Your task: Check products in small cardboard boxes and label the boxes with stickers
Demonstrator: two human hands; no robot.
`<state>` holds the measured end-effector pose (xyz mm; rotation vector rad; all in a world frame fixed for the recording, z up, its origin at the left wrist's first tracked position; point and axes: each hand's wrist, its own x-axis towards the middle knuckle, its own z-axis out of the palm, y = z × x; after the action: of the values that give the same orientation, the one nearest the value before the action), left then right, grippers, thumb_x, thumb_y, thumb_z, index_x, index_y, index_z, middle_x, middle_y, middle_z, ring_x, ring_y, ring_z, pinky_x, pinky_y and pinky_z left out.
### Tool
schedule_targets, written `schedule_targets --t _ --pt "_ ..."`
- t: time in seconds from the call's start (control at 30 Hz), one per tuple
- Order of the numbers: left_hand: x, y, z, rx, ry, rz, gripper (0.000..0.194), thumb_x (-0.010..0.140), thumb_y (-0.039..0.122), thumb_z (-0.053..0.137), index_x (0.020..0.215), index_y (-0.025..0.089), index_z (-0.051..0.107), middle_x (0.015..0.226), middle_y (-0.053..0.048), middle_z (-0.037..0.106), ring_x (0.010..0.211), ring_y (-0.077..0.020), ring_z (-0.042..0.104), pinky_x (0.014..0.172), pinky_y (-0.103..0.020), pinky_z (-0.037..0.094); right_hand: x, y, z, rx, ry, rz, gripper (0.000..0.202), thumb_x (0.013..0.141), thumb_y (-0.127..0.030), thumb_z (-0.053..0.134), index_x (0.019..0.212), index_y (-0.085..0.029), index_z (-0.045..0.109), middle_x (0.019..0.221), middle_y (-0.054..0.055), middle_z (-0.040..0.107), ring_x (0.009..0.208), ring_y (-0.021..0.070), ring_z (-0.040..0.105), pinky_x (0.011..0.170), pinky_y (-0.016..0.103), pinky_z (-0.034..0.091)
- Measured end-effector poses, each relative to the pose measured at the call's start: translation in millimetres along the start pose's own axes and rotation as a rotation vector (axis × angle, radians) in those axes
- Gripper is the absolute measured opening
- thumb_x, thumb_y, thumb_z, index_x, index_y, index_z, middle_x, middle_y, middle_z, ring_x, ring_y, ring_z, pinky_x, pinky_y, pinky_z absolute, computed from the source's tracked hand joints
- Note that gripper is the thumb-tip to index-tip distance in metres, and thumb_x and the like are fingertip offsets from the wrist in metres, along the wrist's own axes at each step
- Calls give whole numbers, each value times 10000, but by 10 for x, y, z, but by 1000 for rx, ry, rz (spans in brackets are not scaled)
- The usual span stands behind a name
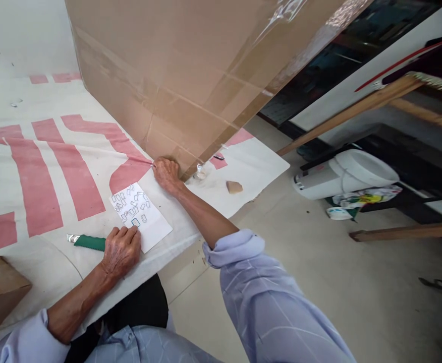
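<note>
My left hand (122, 250) rests at the table's near edge, its fingers curled beside the handle of a green cutter (88, 242) and on the lower corner of a white paper (153, 229) with small drawn rectangles. Whether it grips the cutter or only lies over it is hard to tell. Further forward, my right hand (167, 173) is closed at the bottom corner of a large cardboard box (168, 75). Its fingertips pinch something small and thin that I cannot make out, above the red-marked cloth.
A red-and-white cloth (73, 176) covers the table. Right of my right hand lie a brown piece (234, 187) and a clear crumpled bit (200, 172). A small carton (1, 287) stands at left. A white bucket (345, 174) and wooden frame (357, 113) are at right.
</note>
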<state>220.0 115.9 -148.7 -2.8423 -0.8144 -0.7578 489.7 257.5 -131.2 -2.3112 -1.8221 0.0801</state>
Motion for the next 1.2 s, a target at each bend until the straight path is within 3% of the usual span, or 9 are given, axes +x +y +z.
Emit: schedule_targets --t 0.13,0.27,0.37,0.47,0.63,0.77,0.87,1.0,1.2 --pt "-13 -3 4 9 -19 -17 160 963 77 632 871 186 704 988 -90 777 752 -221 629 687 -397 406 -5 17 -8 130 75 22 258 1036 -186 542 990 -169 796 1174 180 771 1023 293 698 905 408 500" --pt "-12 -5 9 20 -6 -30 190 958 57 615 838 188 683 917 -79 743 721 -211 608 688 -385 386 -156 65 -106 725 128 134 167 943 -327 696 856 -193 746 886 66 762 794 204 683 717 313 523" --pt "5 -2 -9 24 -6 -32 196 942 39 612 830 188 676 869 -67 710 706 -208 594 684 -385 372 -448 73 -229 1216 -4 162 327 801 -507 821 803 -199 711 795 26 717 614 134 607 561 267 479" --pt "24 1 -40 29 -5 -25 184 931 44 625 823 184 673 837 -63 682 713 -212 586 679 -389 355 -837 47 -337 1411 -157 103 417 721 -577 877 818 -201 724 831 29 733 598 109 593 538 251 479" --pt "29 9 -57 0 -48 -1 232 953 62 625 761 189 652 781 -62 659 720 -220 561 677 -400 326 -1410 57 -298 1194 -135 -27 341 867 -549 783 841 -210 762 714 10 695 633 152 622 600 289 528" --pt "27 38 -50 -60 -45 40 234 997 121 618 780 186 676 791 -62 672 731 -216 554 694 -407 326 -1668 151 -80 823 -11 -316 213 1014 -339 635 952 -218 799 892 52 761 830 198 710 783 343 582" --pt "27 61 -52 -102 -66 33 247 1032 229 624 798 190 694 806 -70 678 761 -223 563 706 -413 325 -1716 218 75 590 34 -476 257 1069 -248 556 1042 -224 810 990 76 780 919 202 730 844 338 588" --pt "23 78 -49 -102 -117 48 287 1029 390 677 827 188 702 841 -82 689 797 -243 578 721 -419 339 -1660 249 173 367 88 -523 287 1104 -230 530 1080 -233 816 1001 72 778 914 183 718 813 296 562" --pt "24 92 -36 -104 -165 45 259 973 390 760 835 179 701 874 -101 689 839 -269 589 723 -426 346 -1610 219 157 203 93 -606 316 1119 -210 496 1091 -241 809 973 65 759 912 182 679 724 290 490"
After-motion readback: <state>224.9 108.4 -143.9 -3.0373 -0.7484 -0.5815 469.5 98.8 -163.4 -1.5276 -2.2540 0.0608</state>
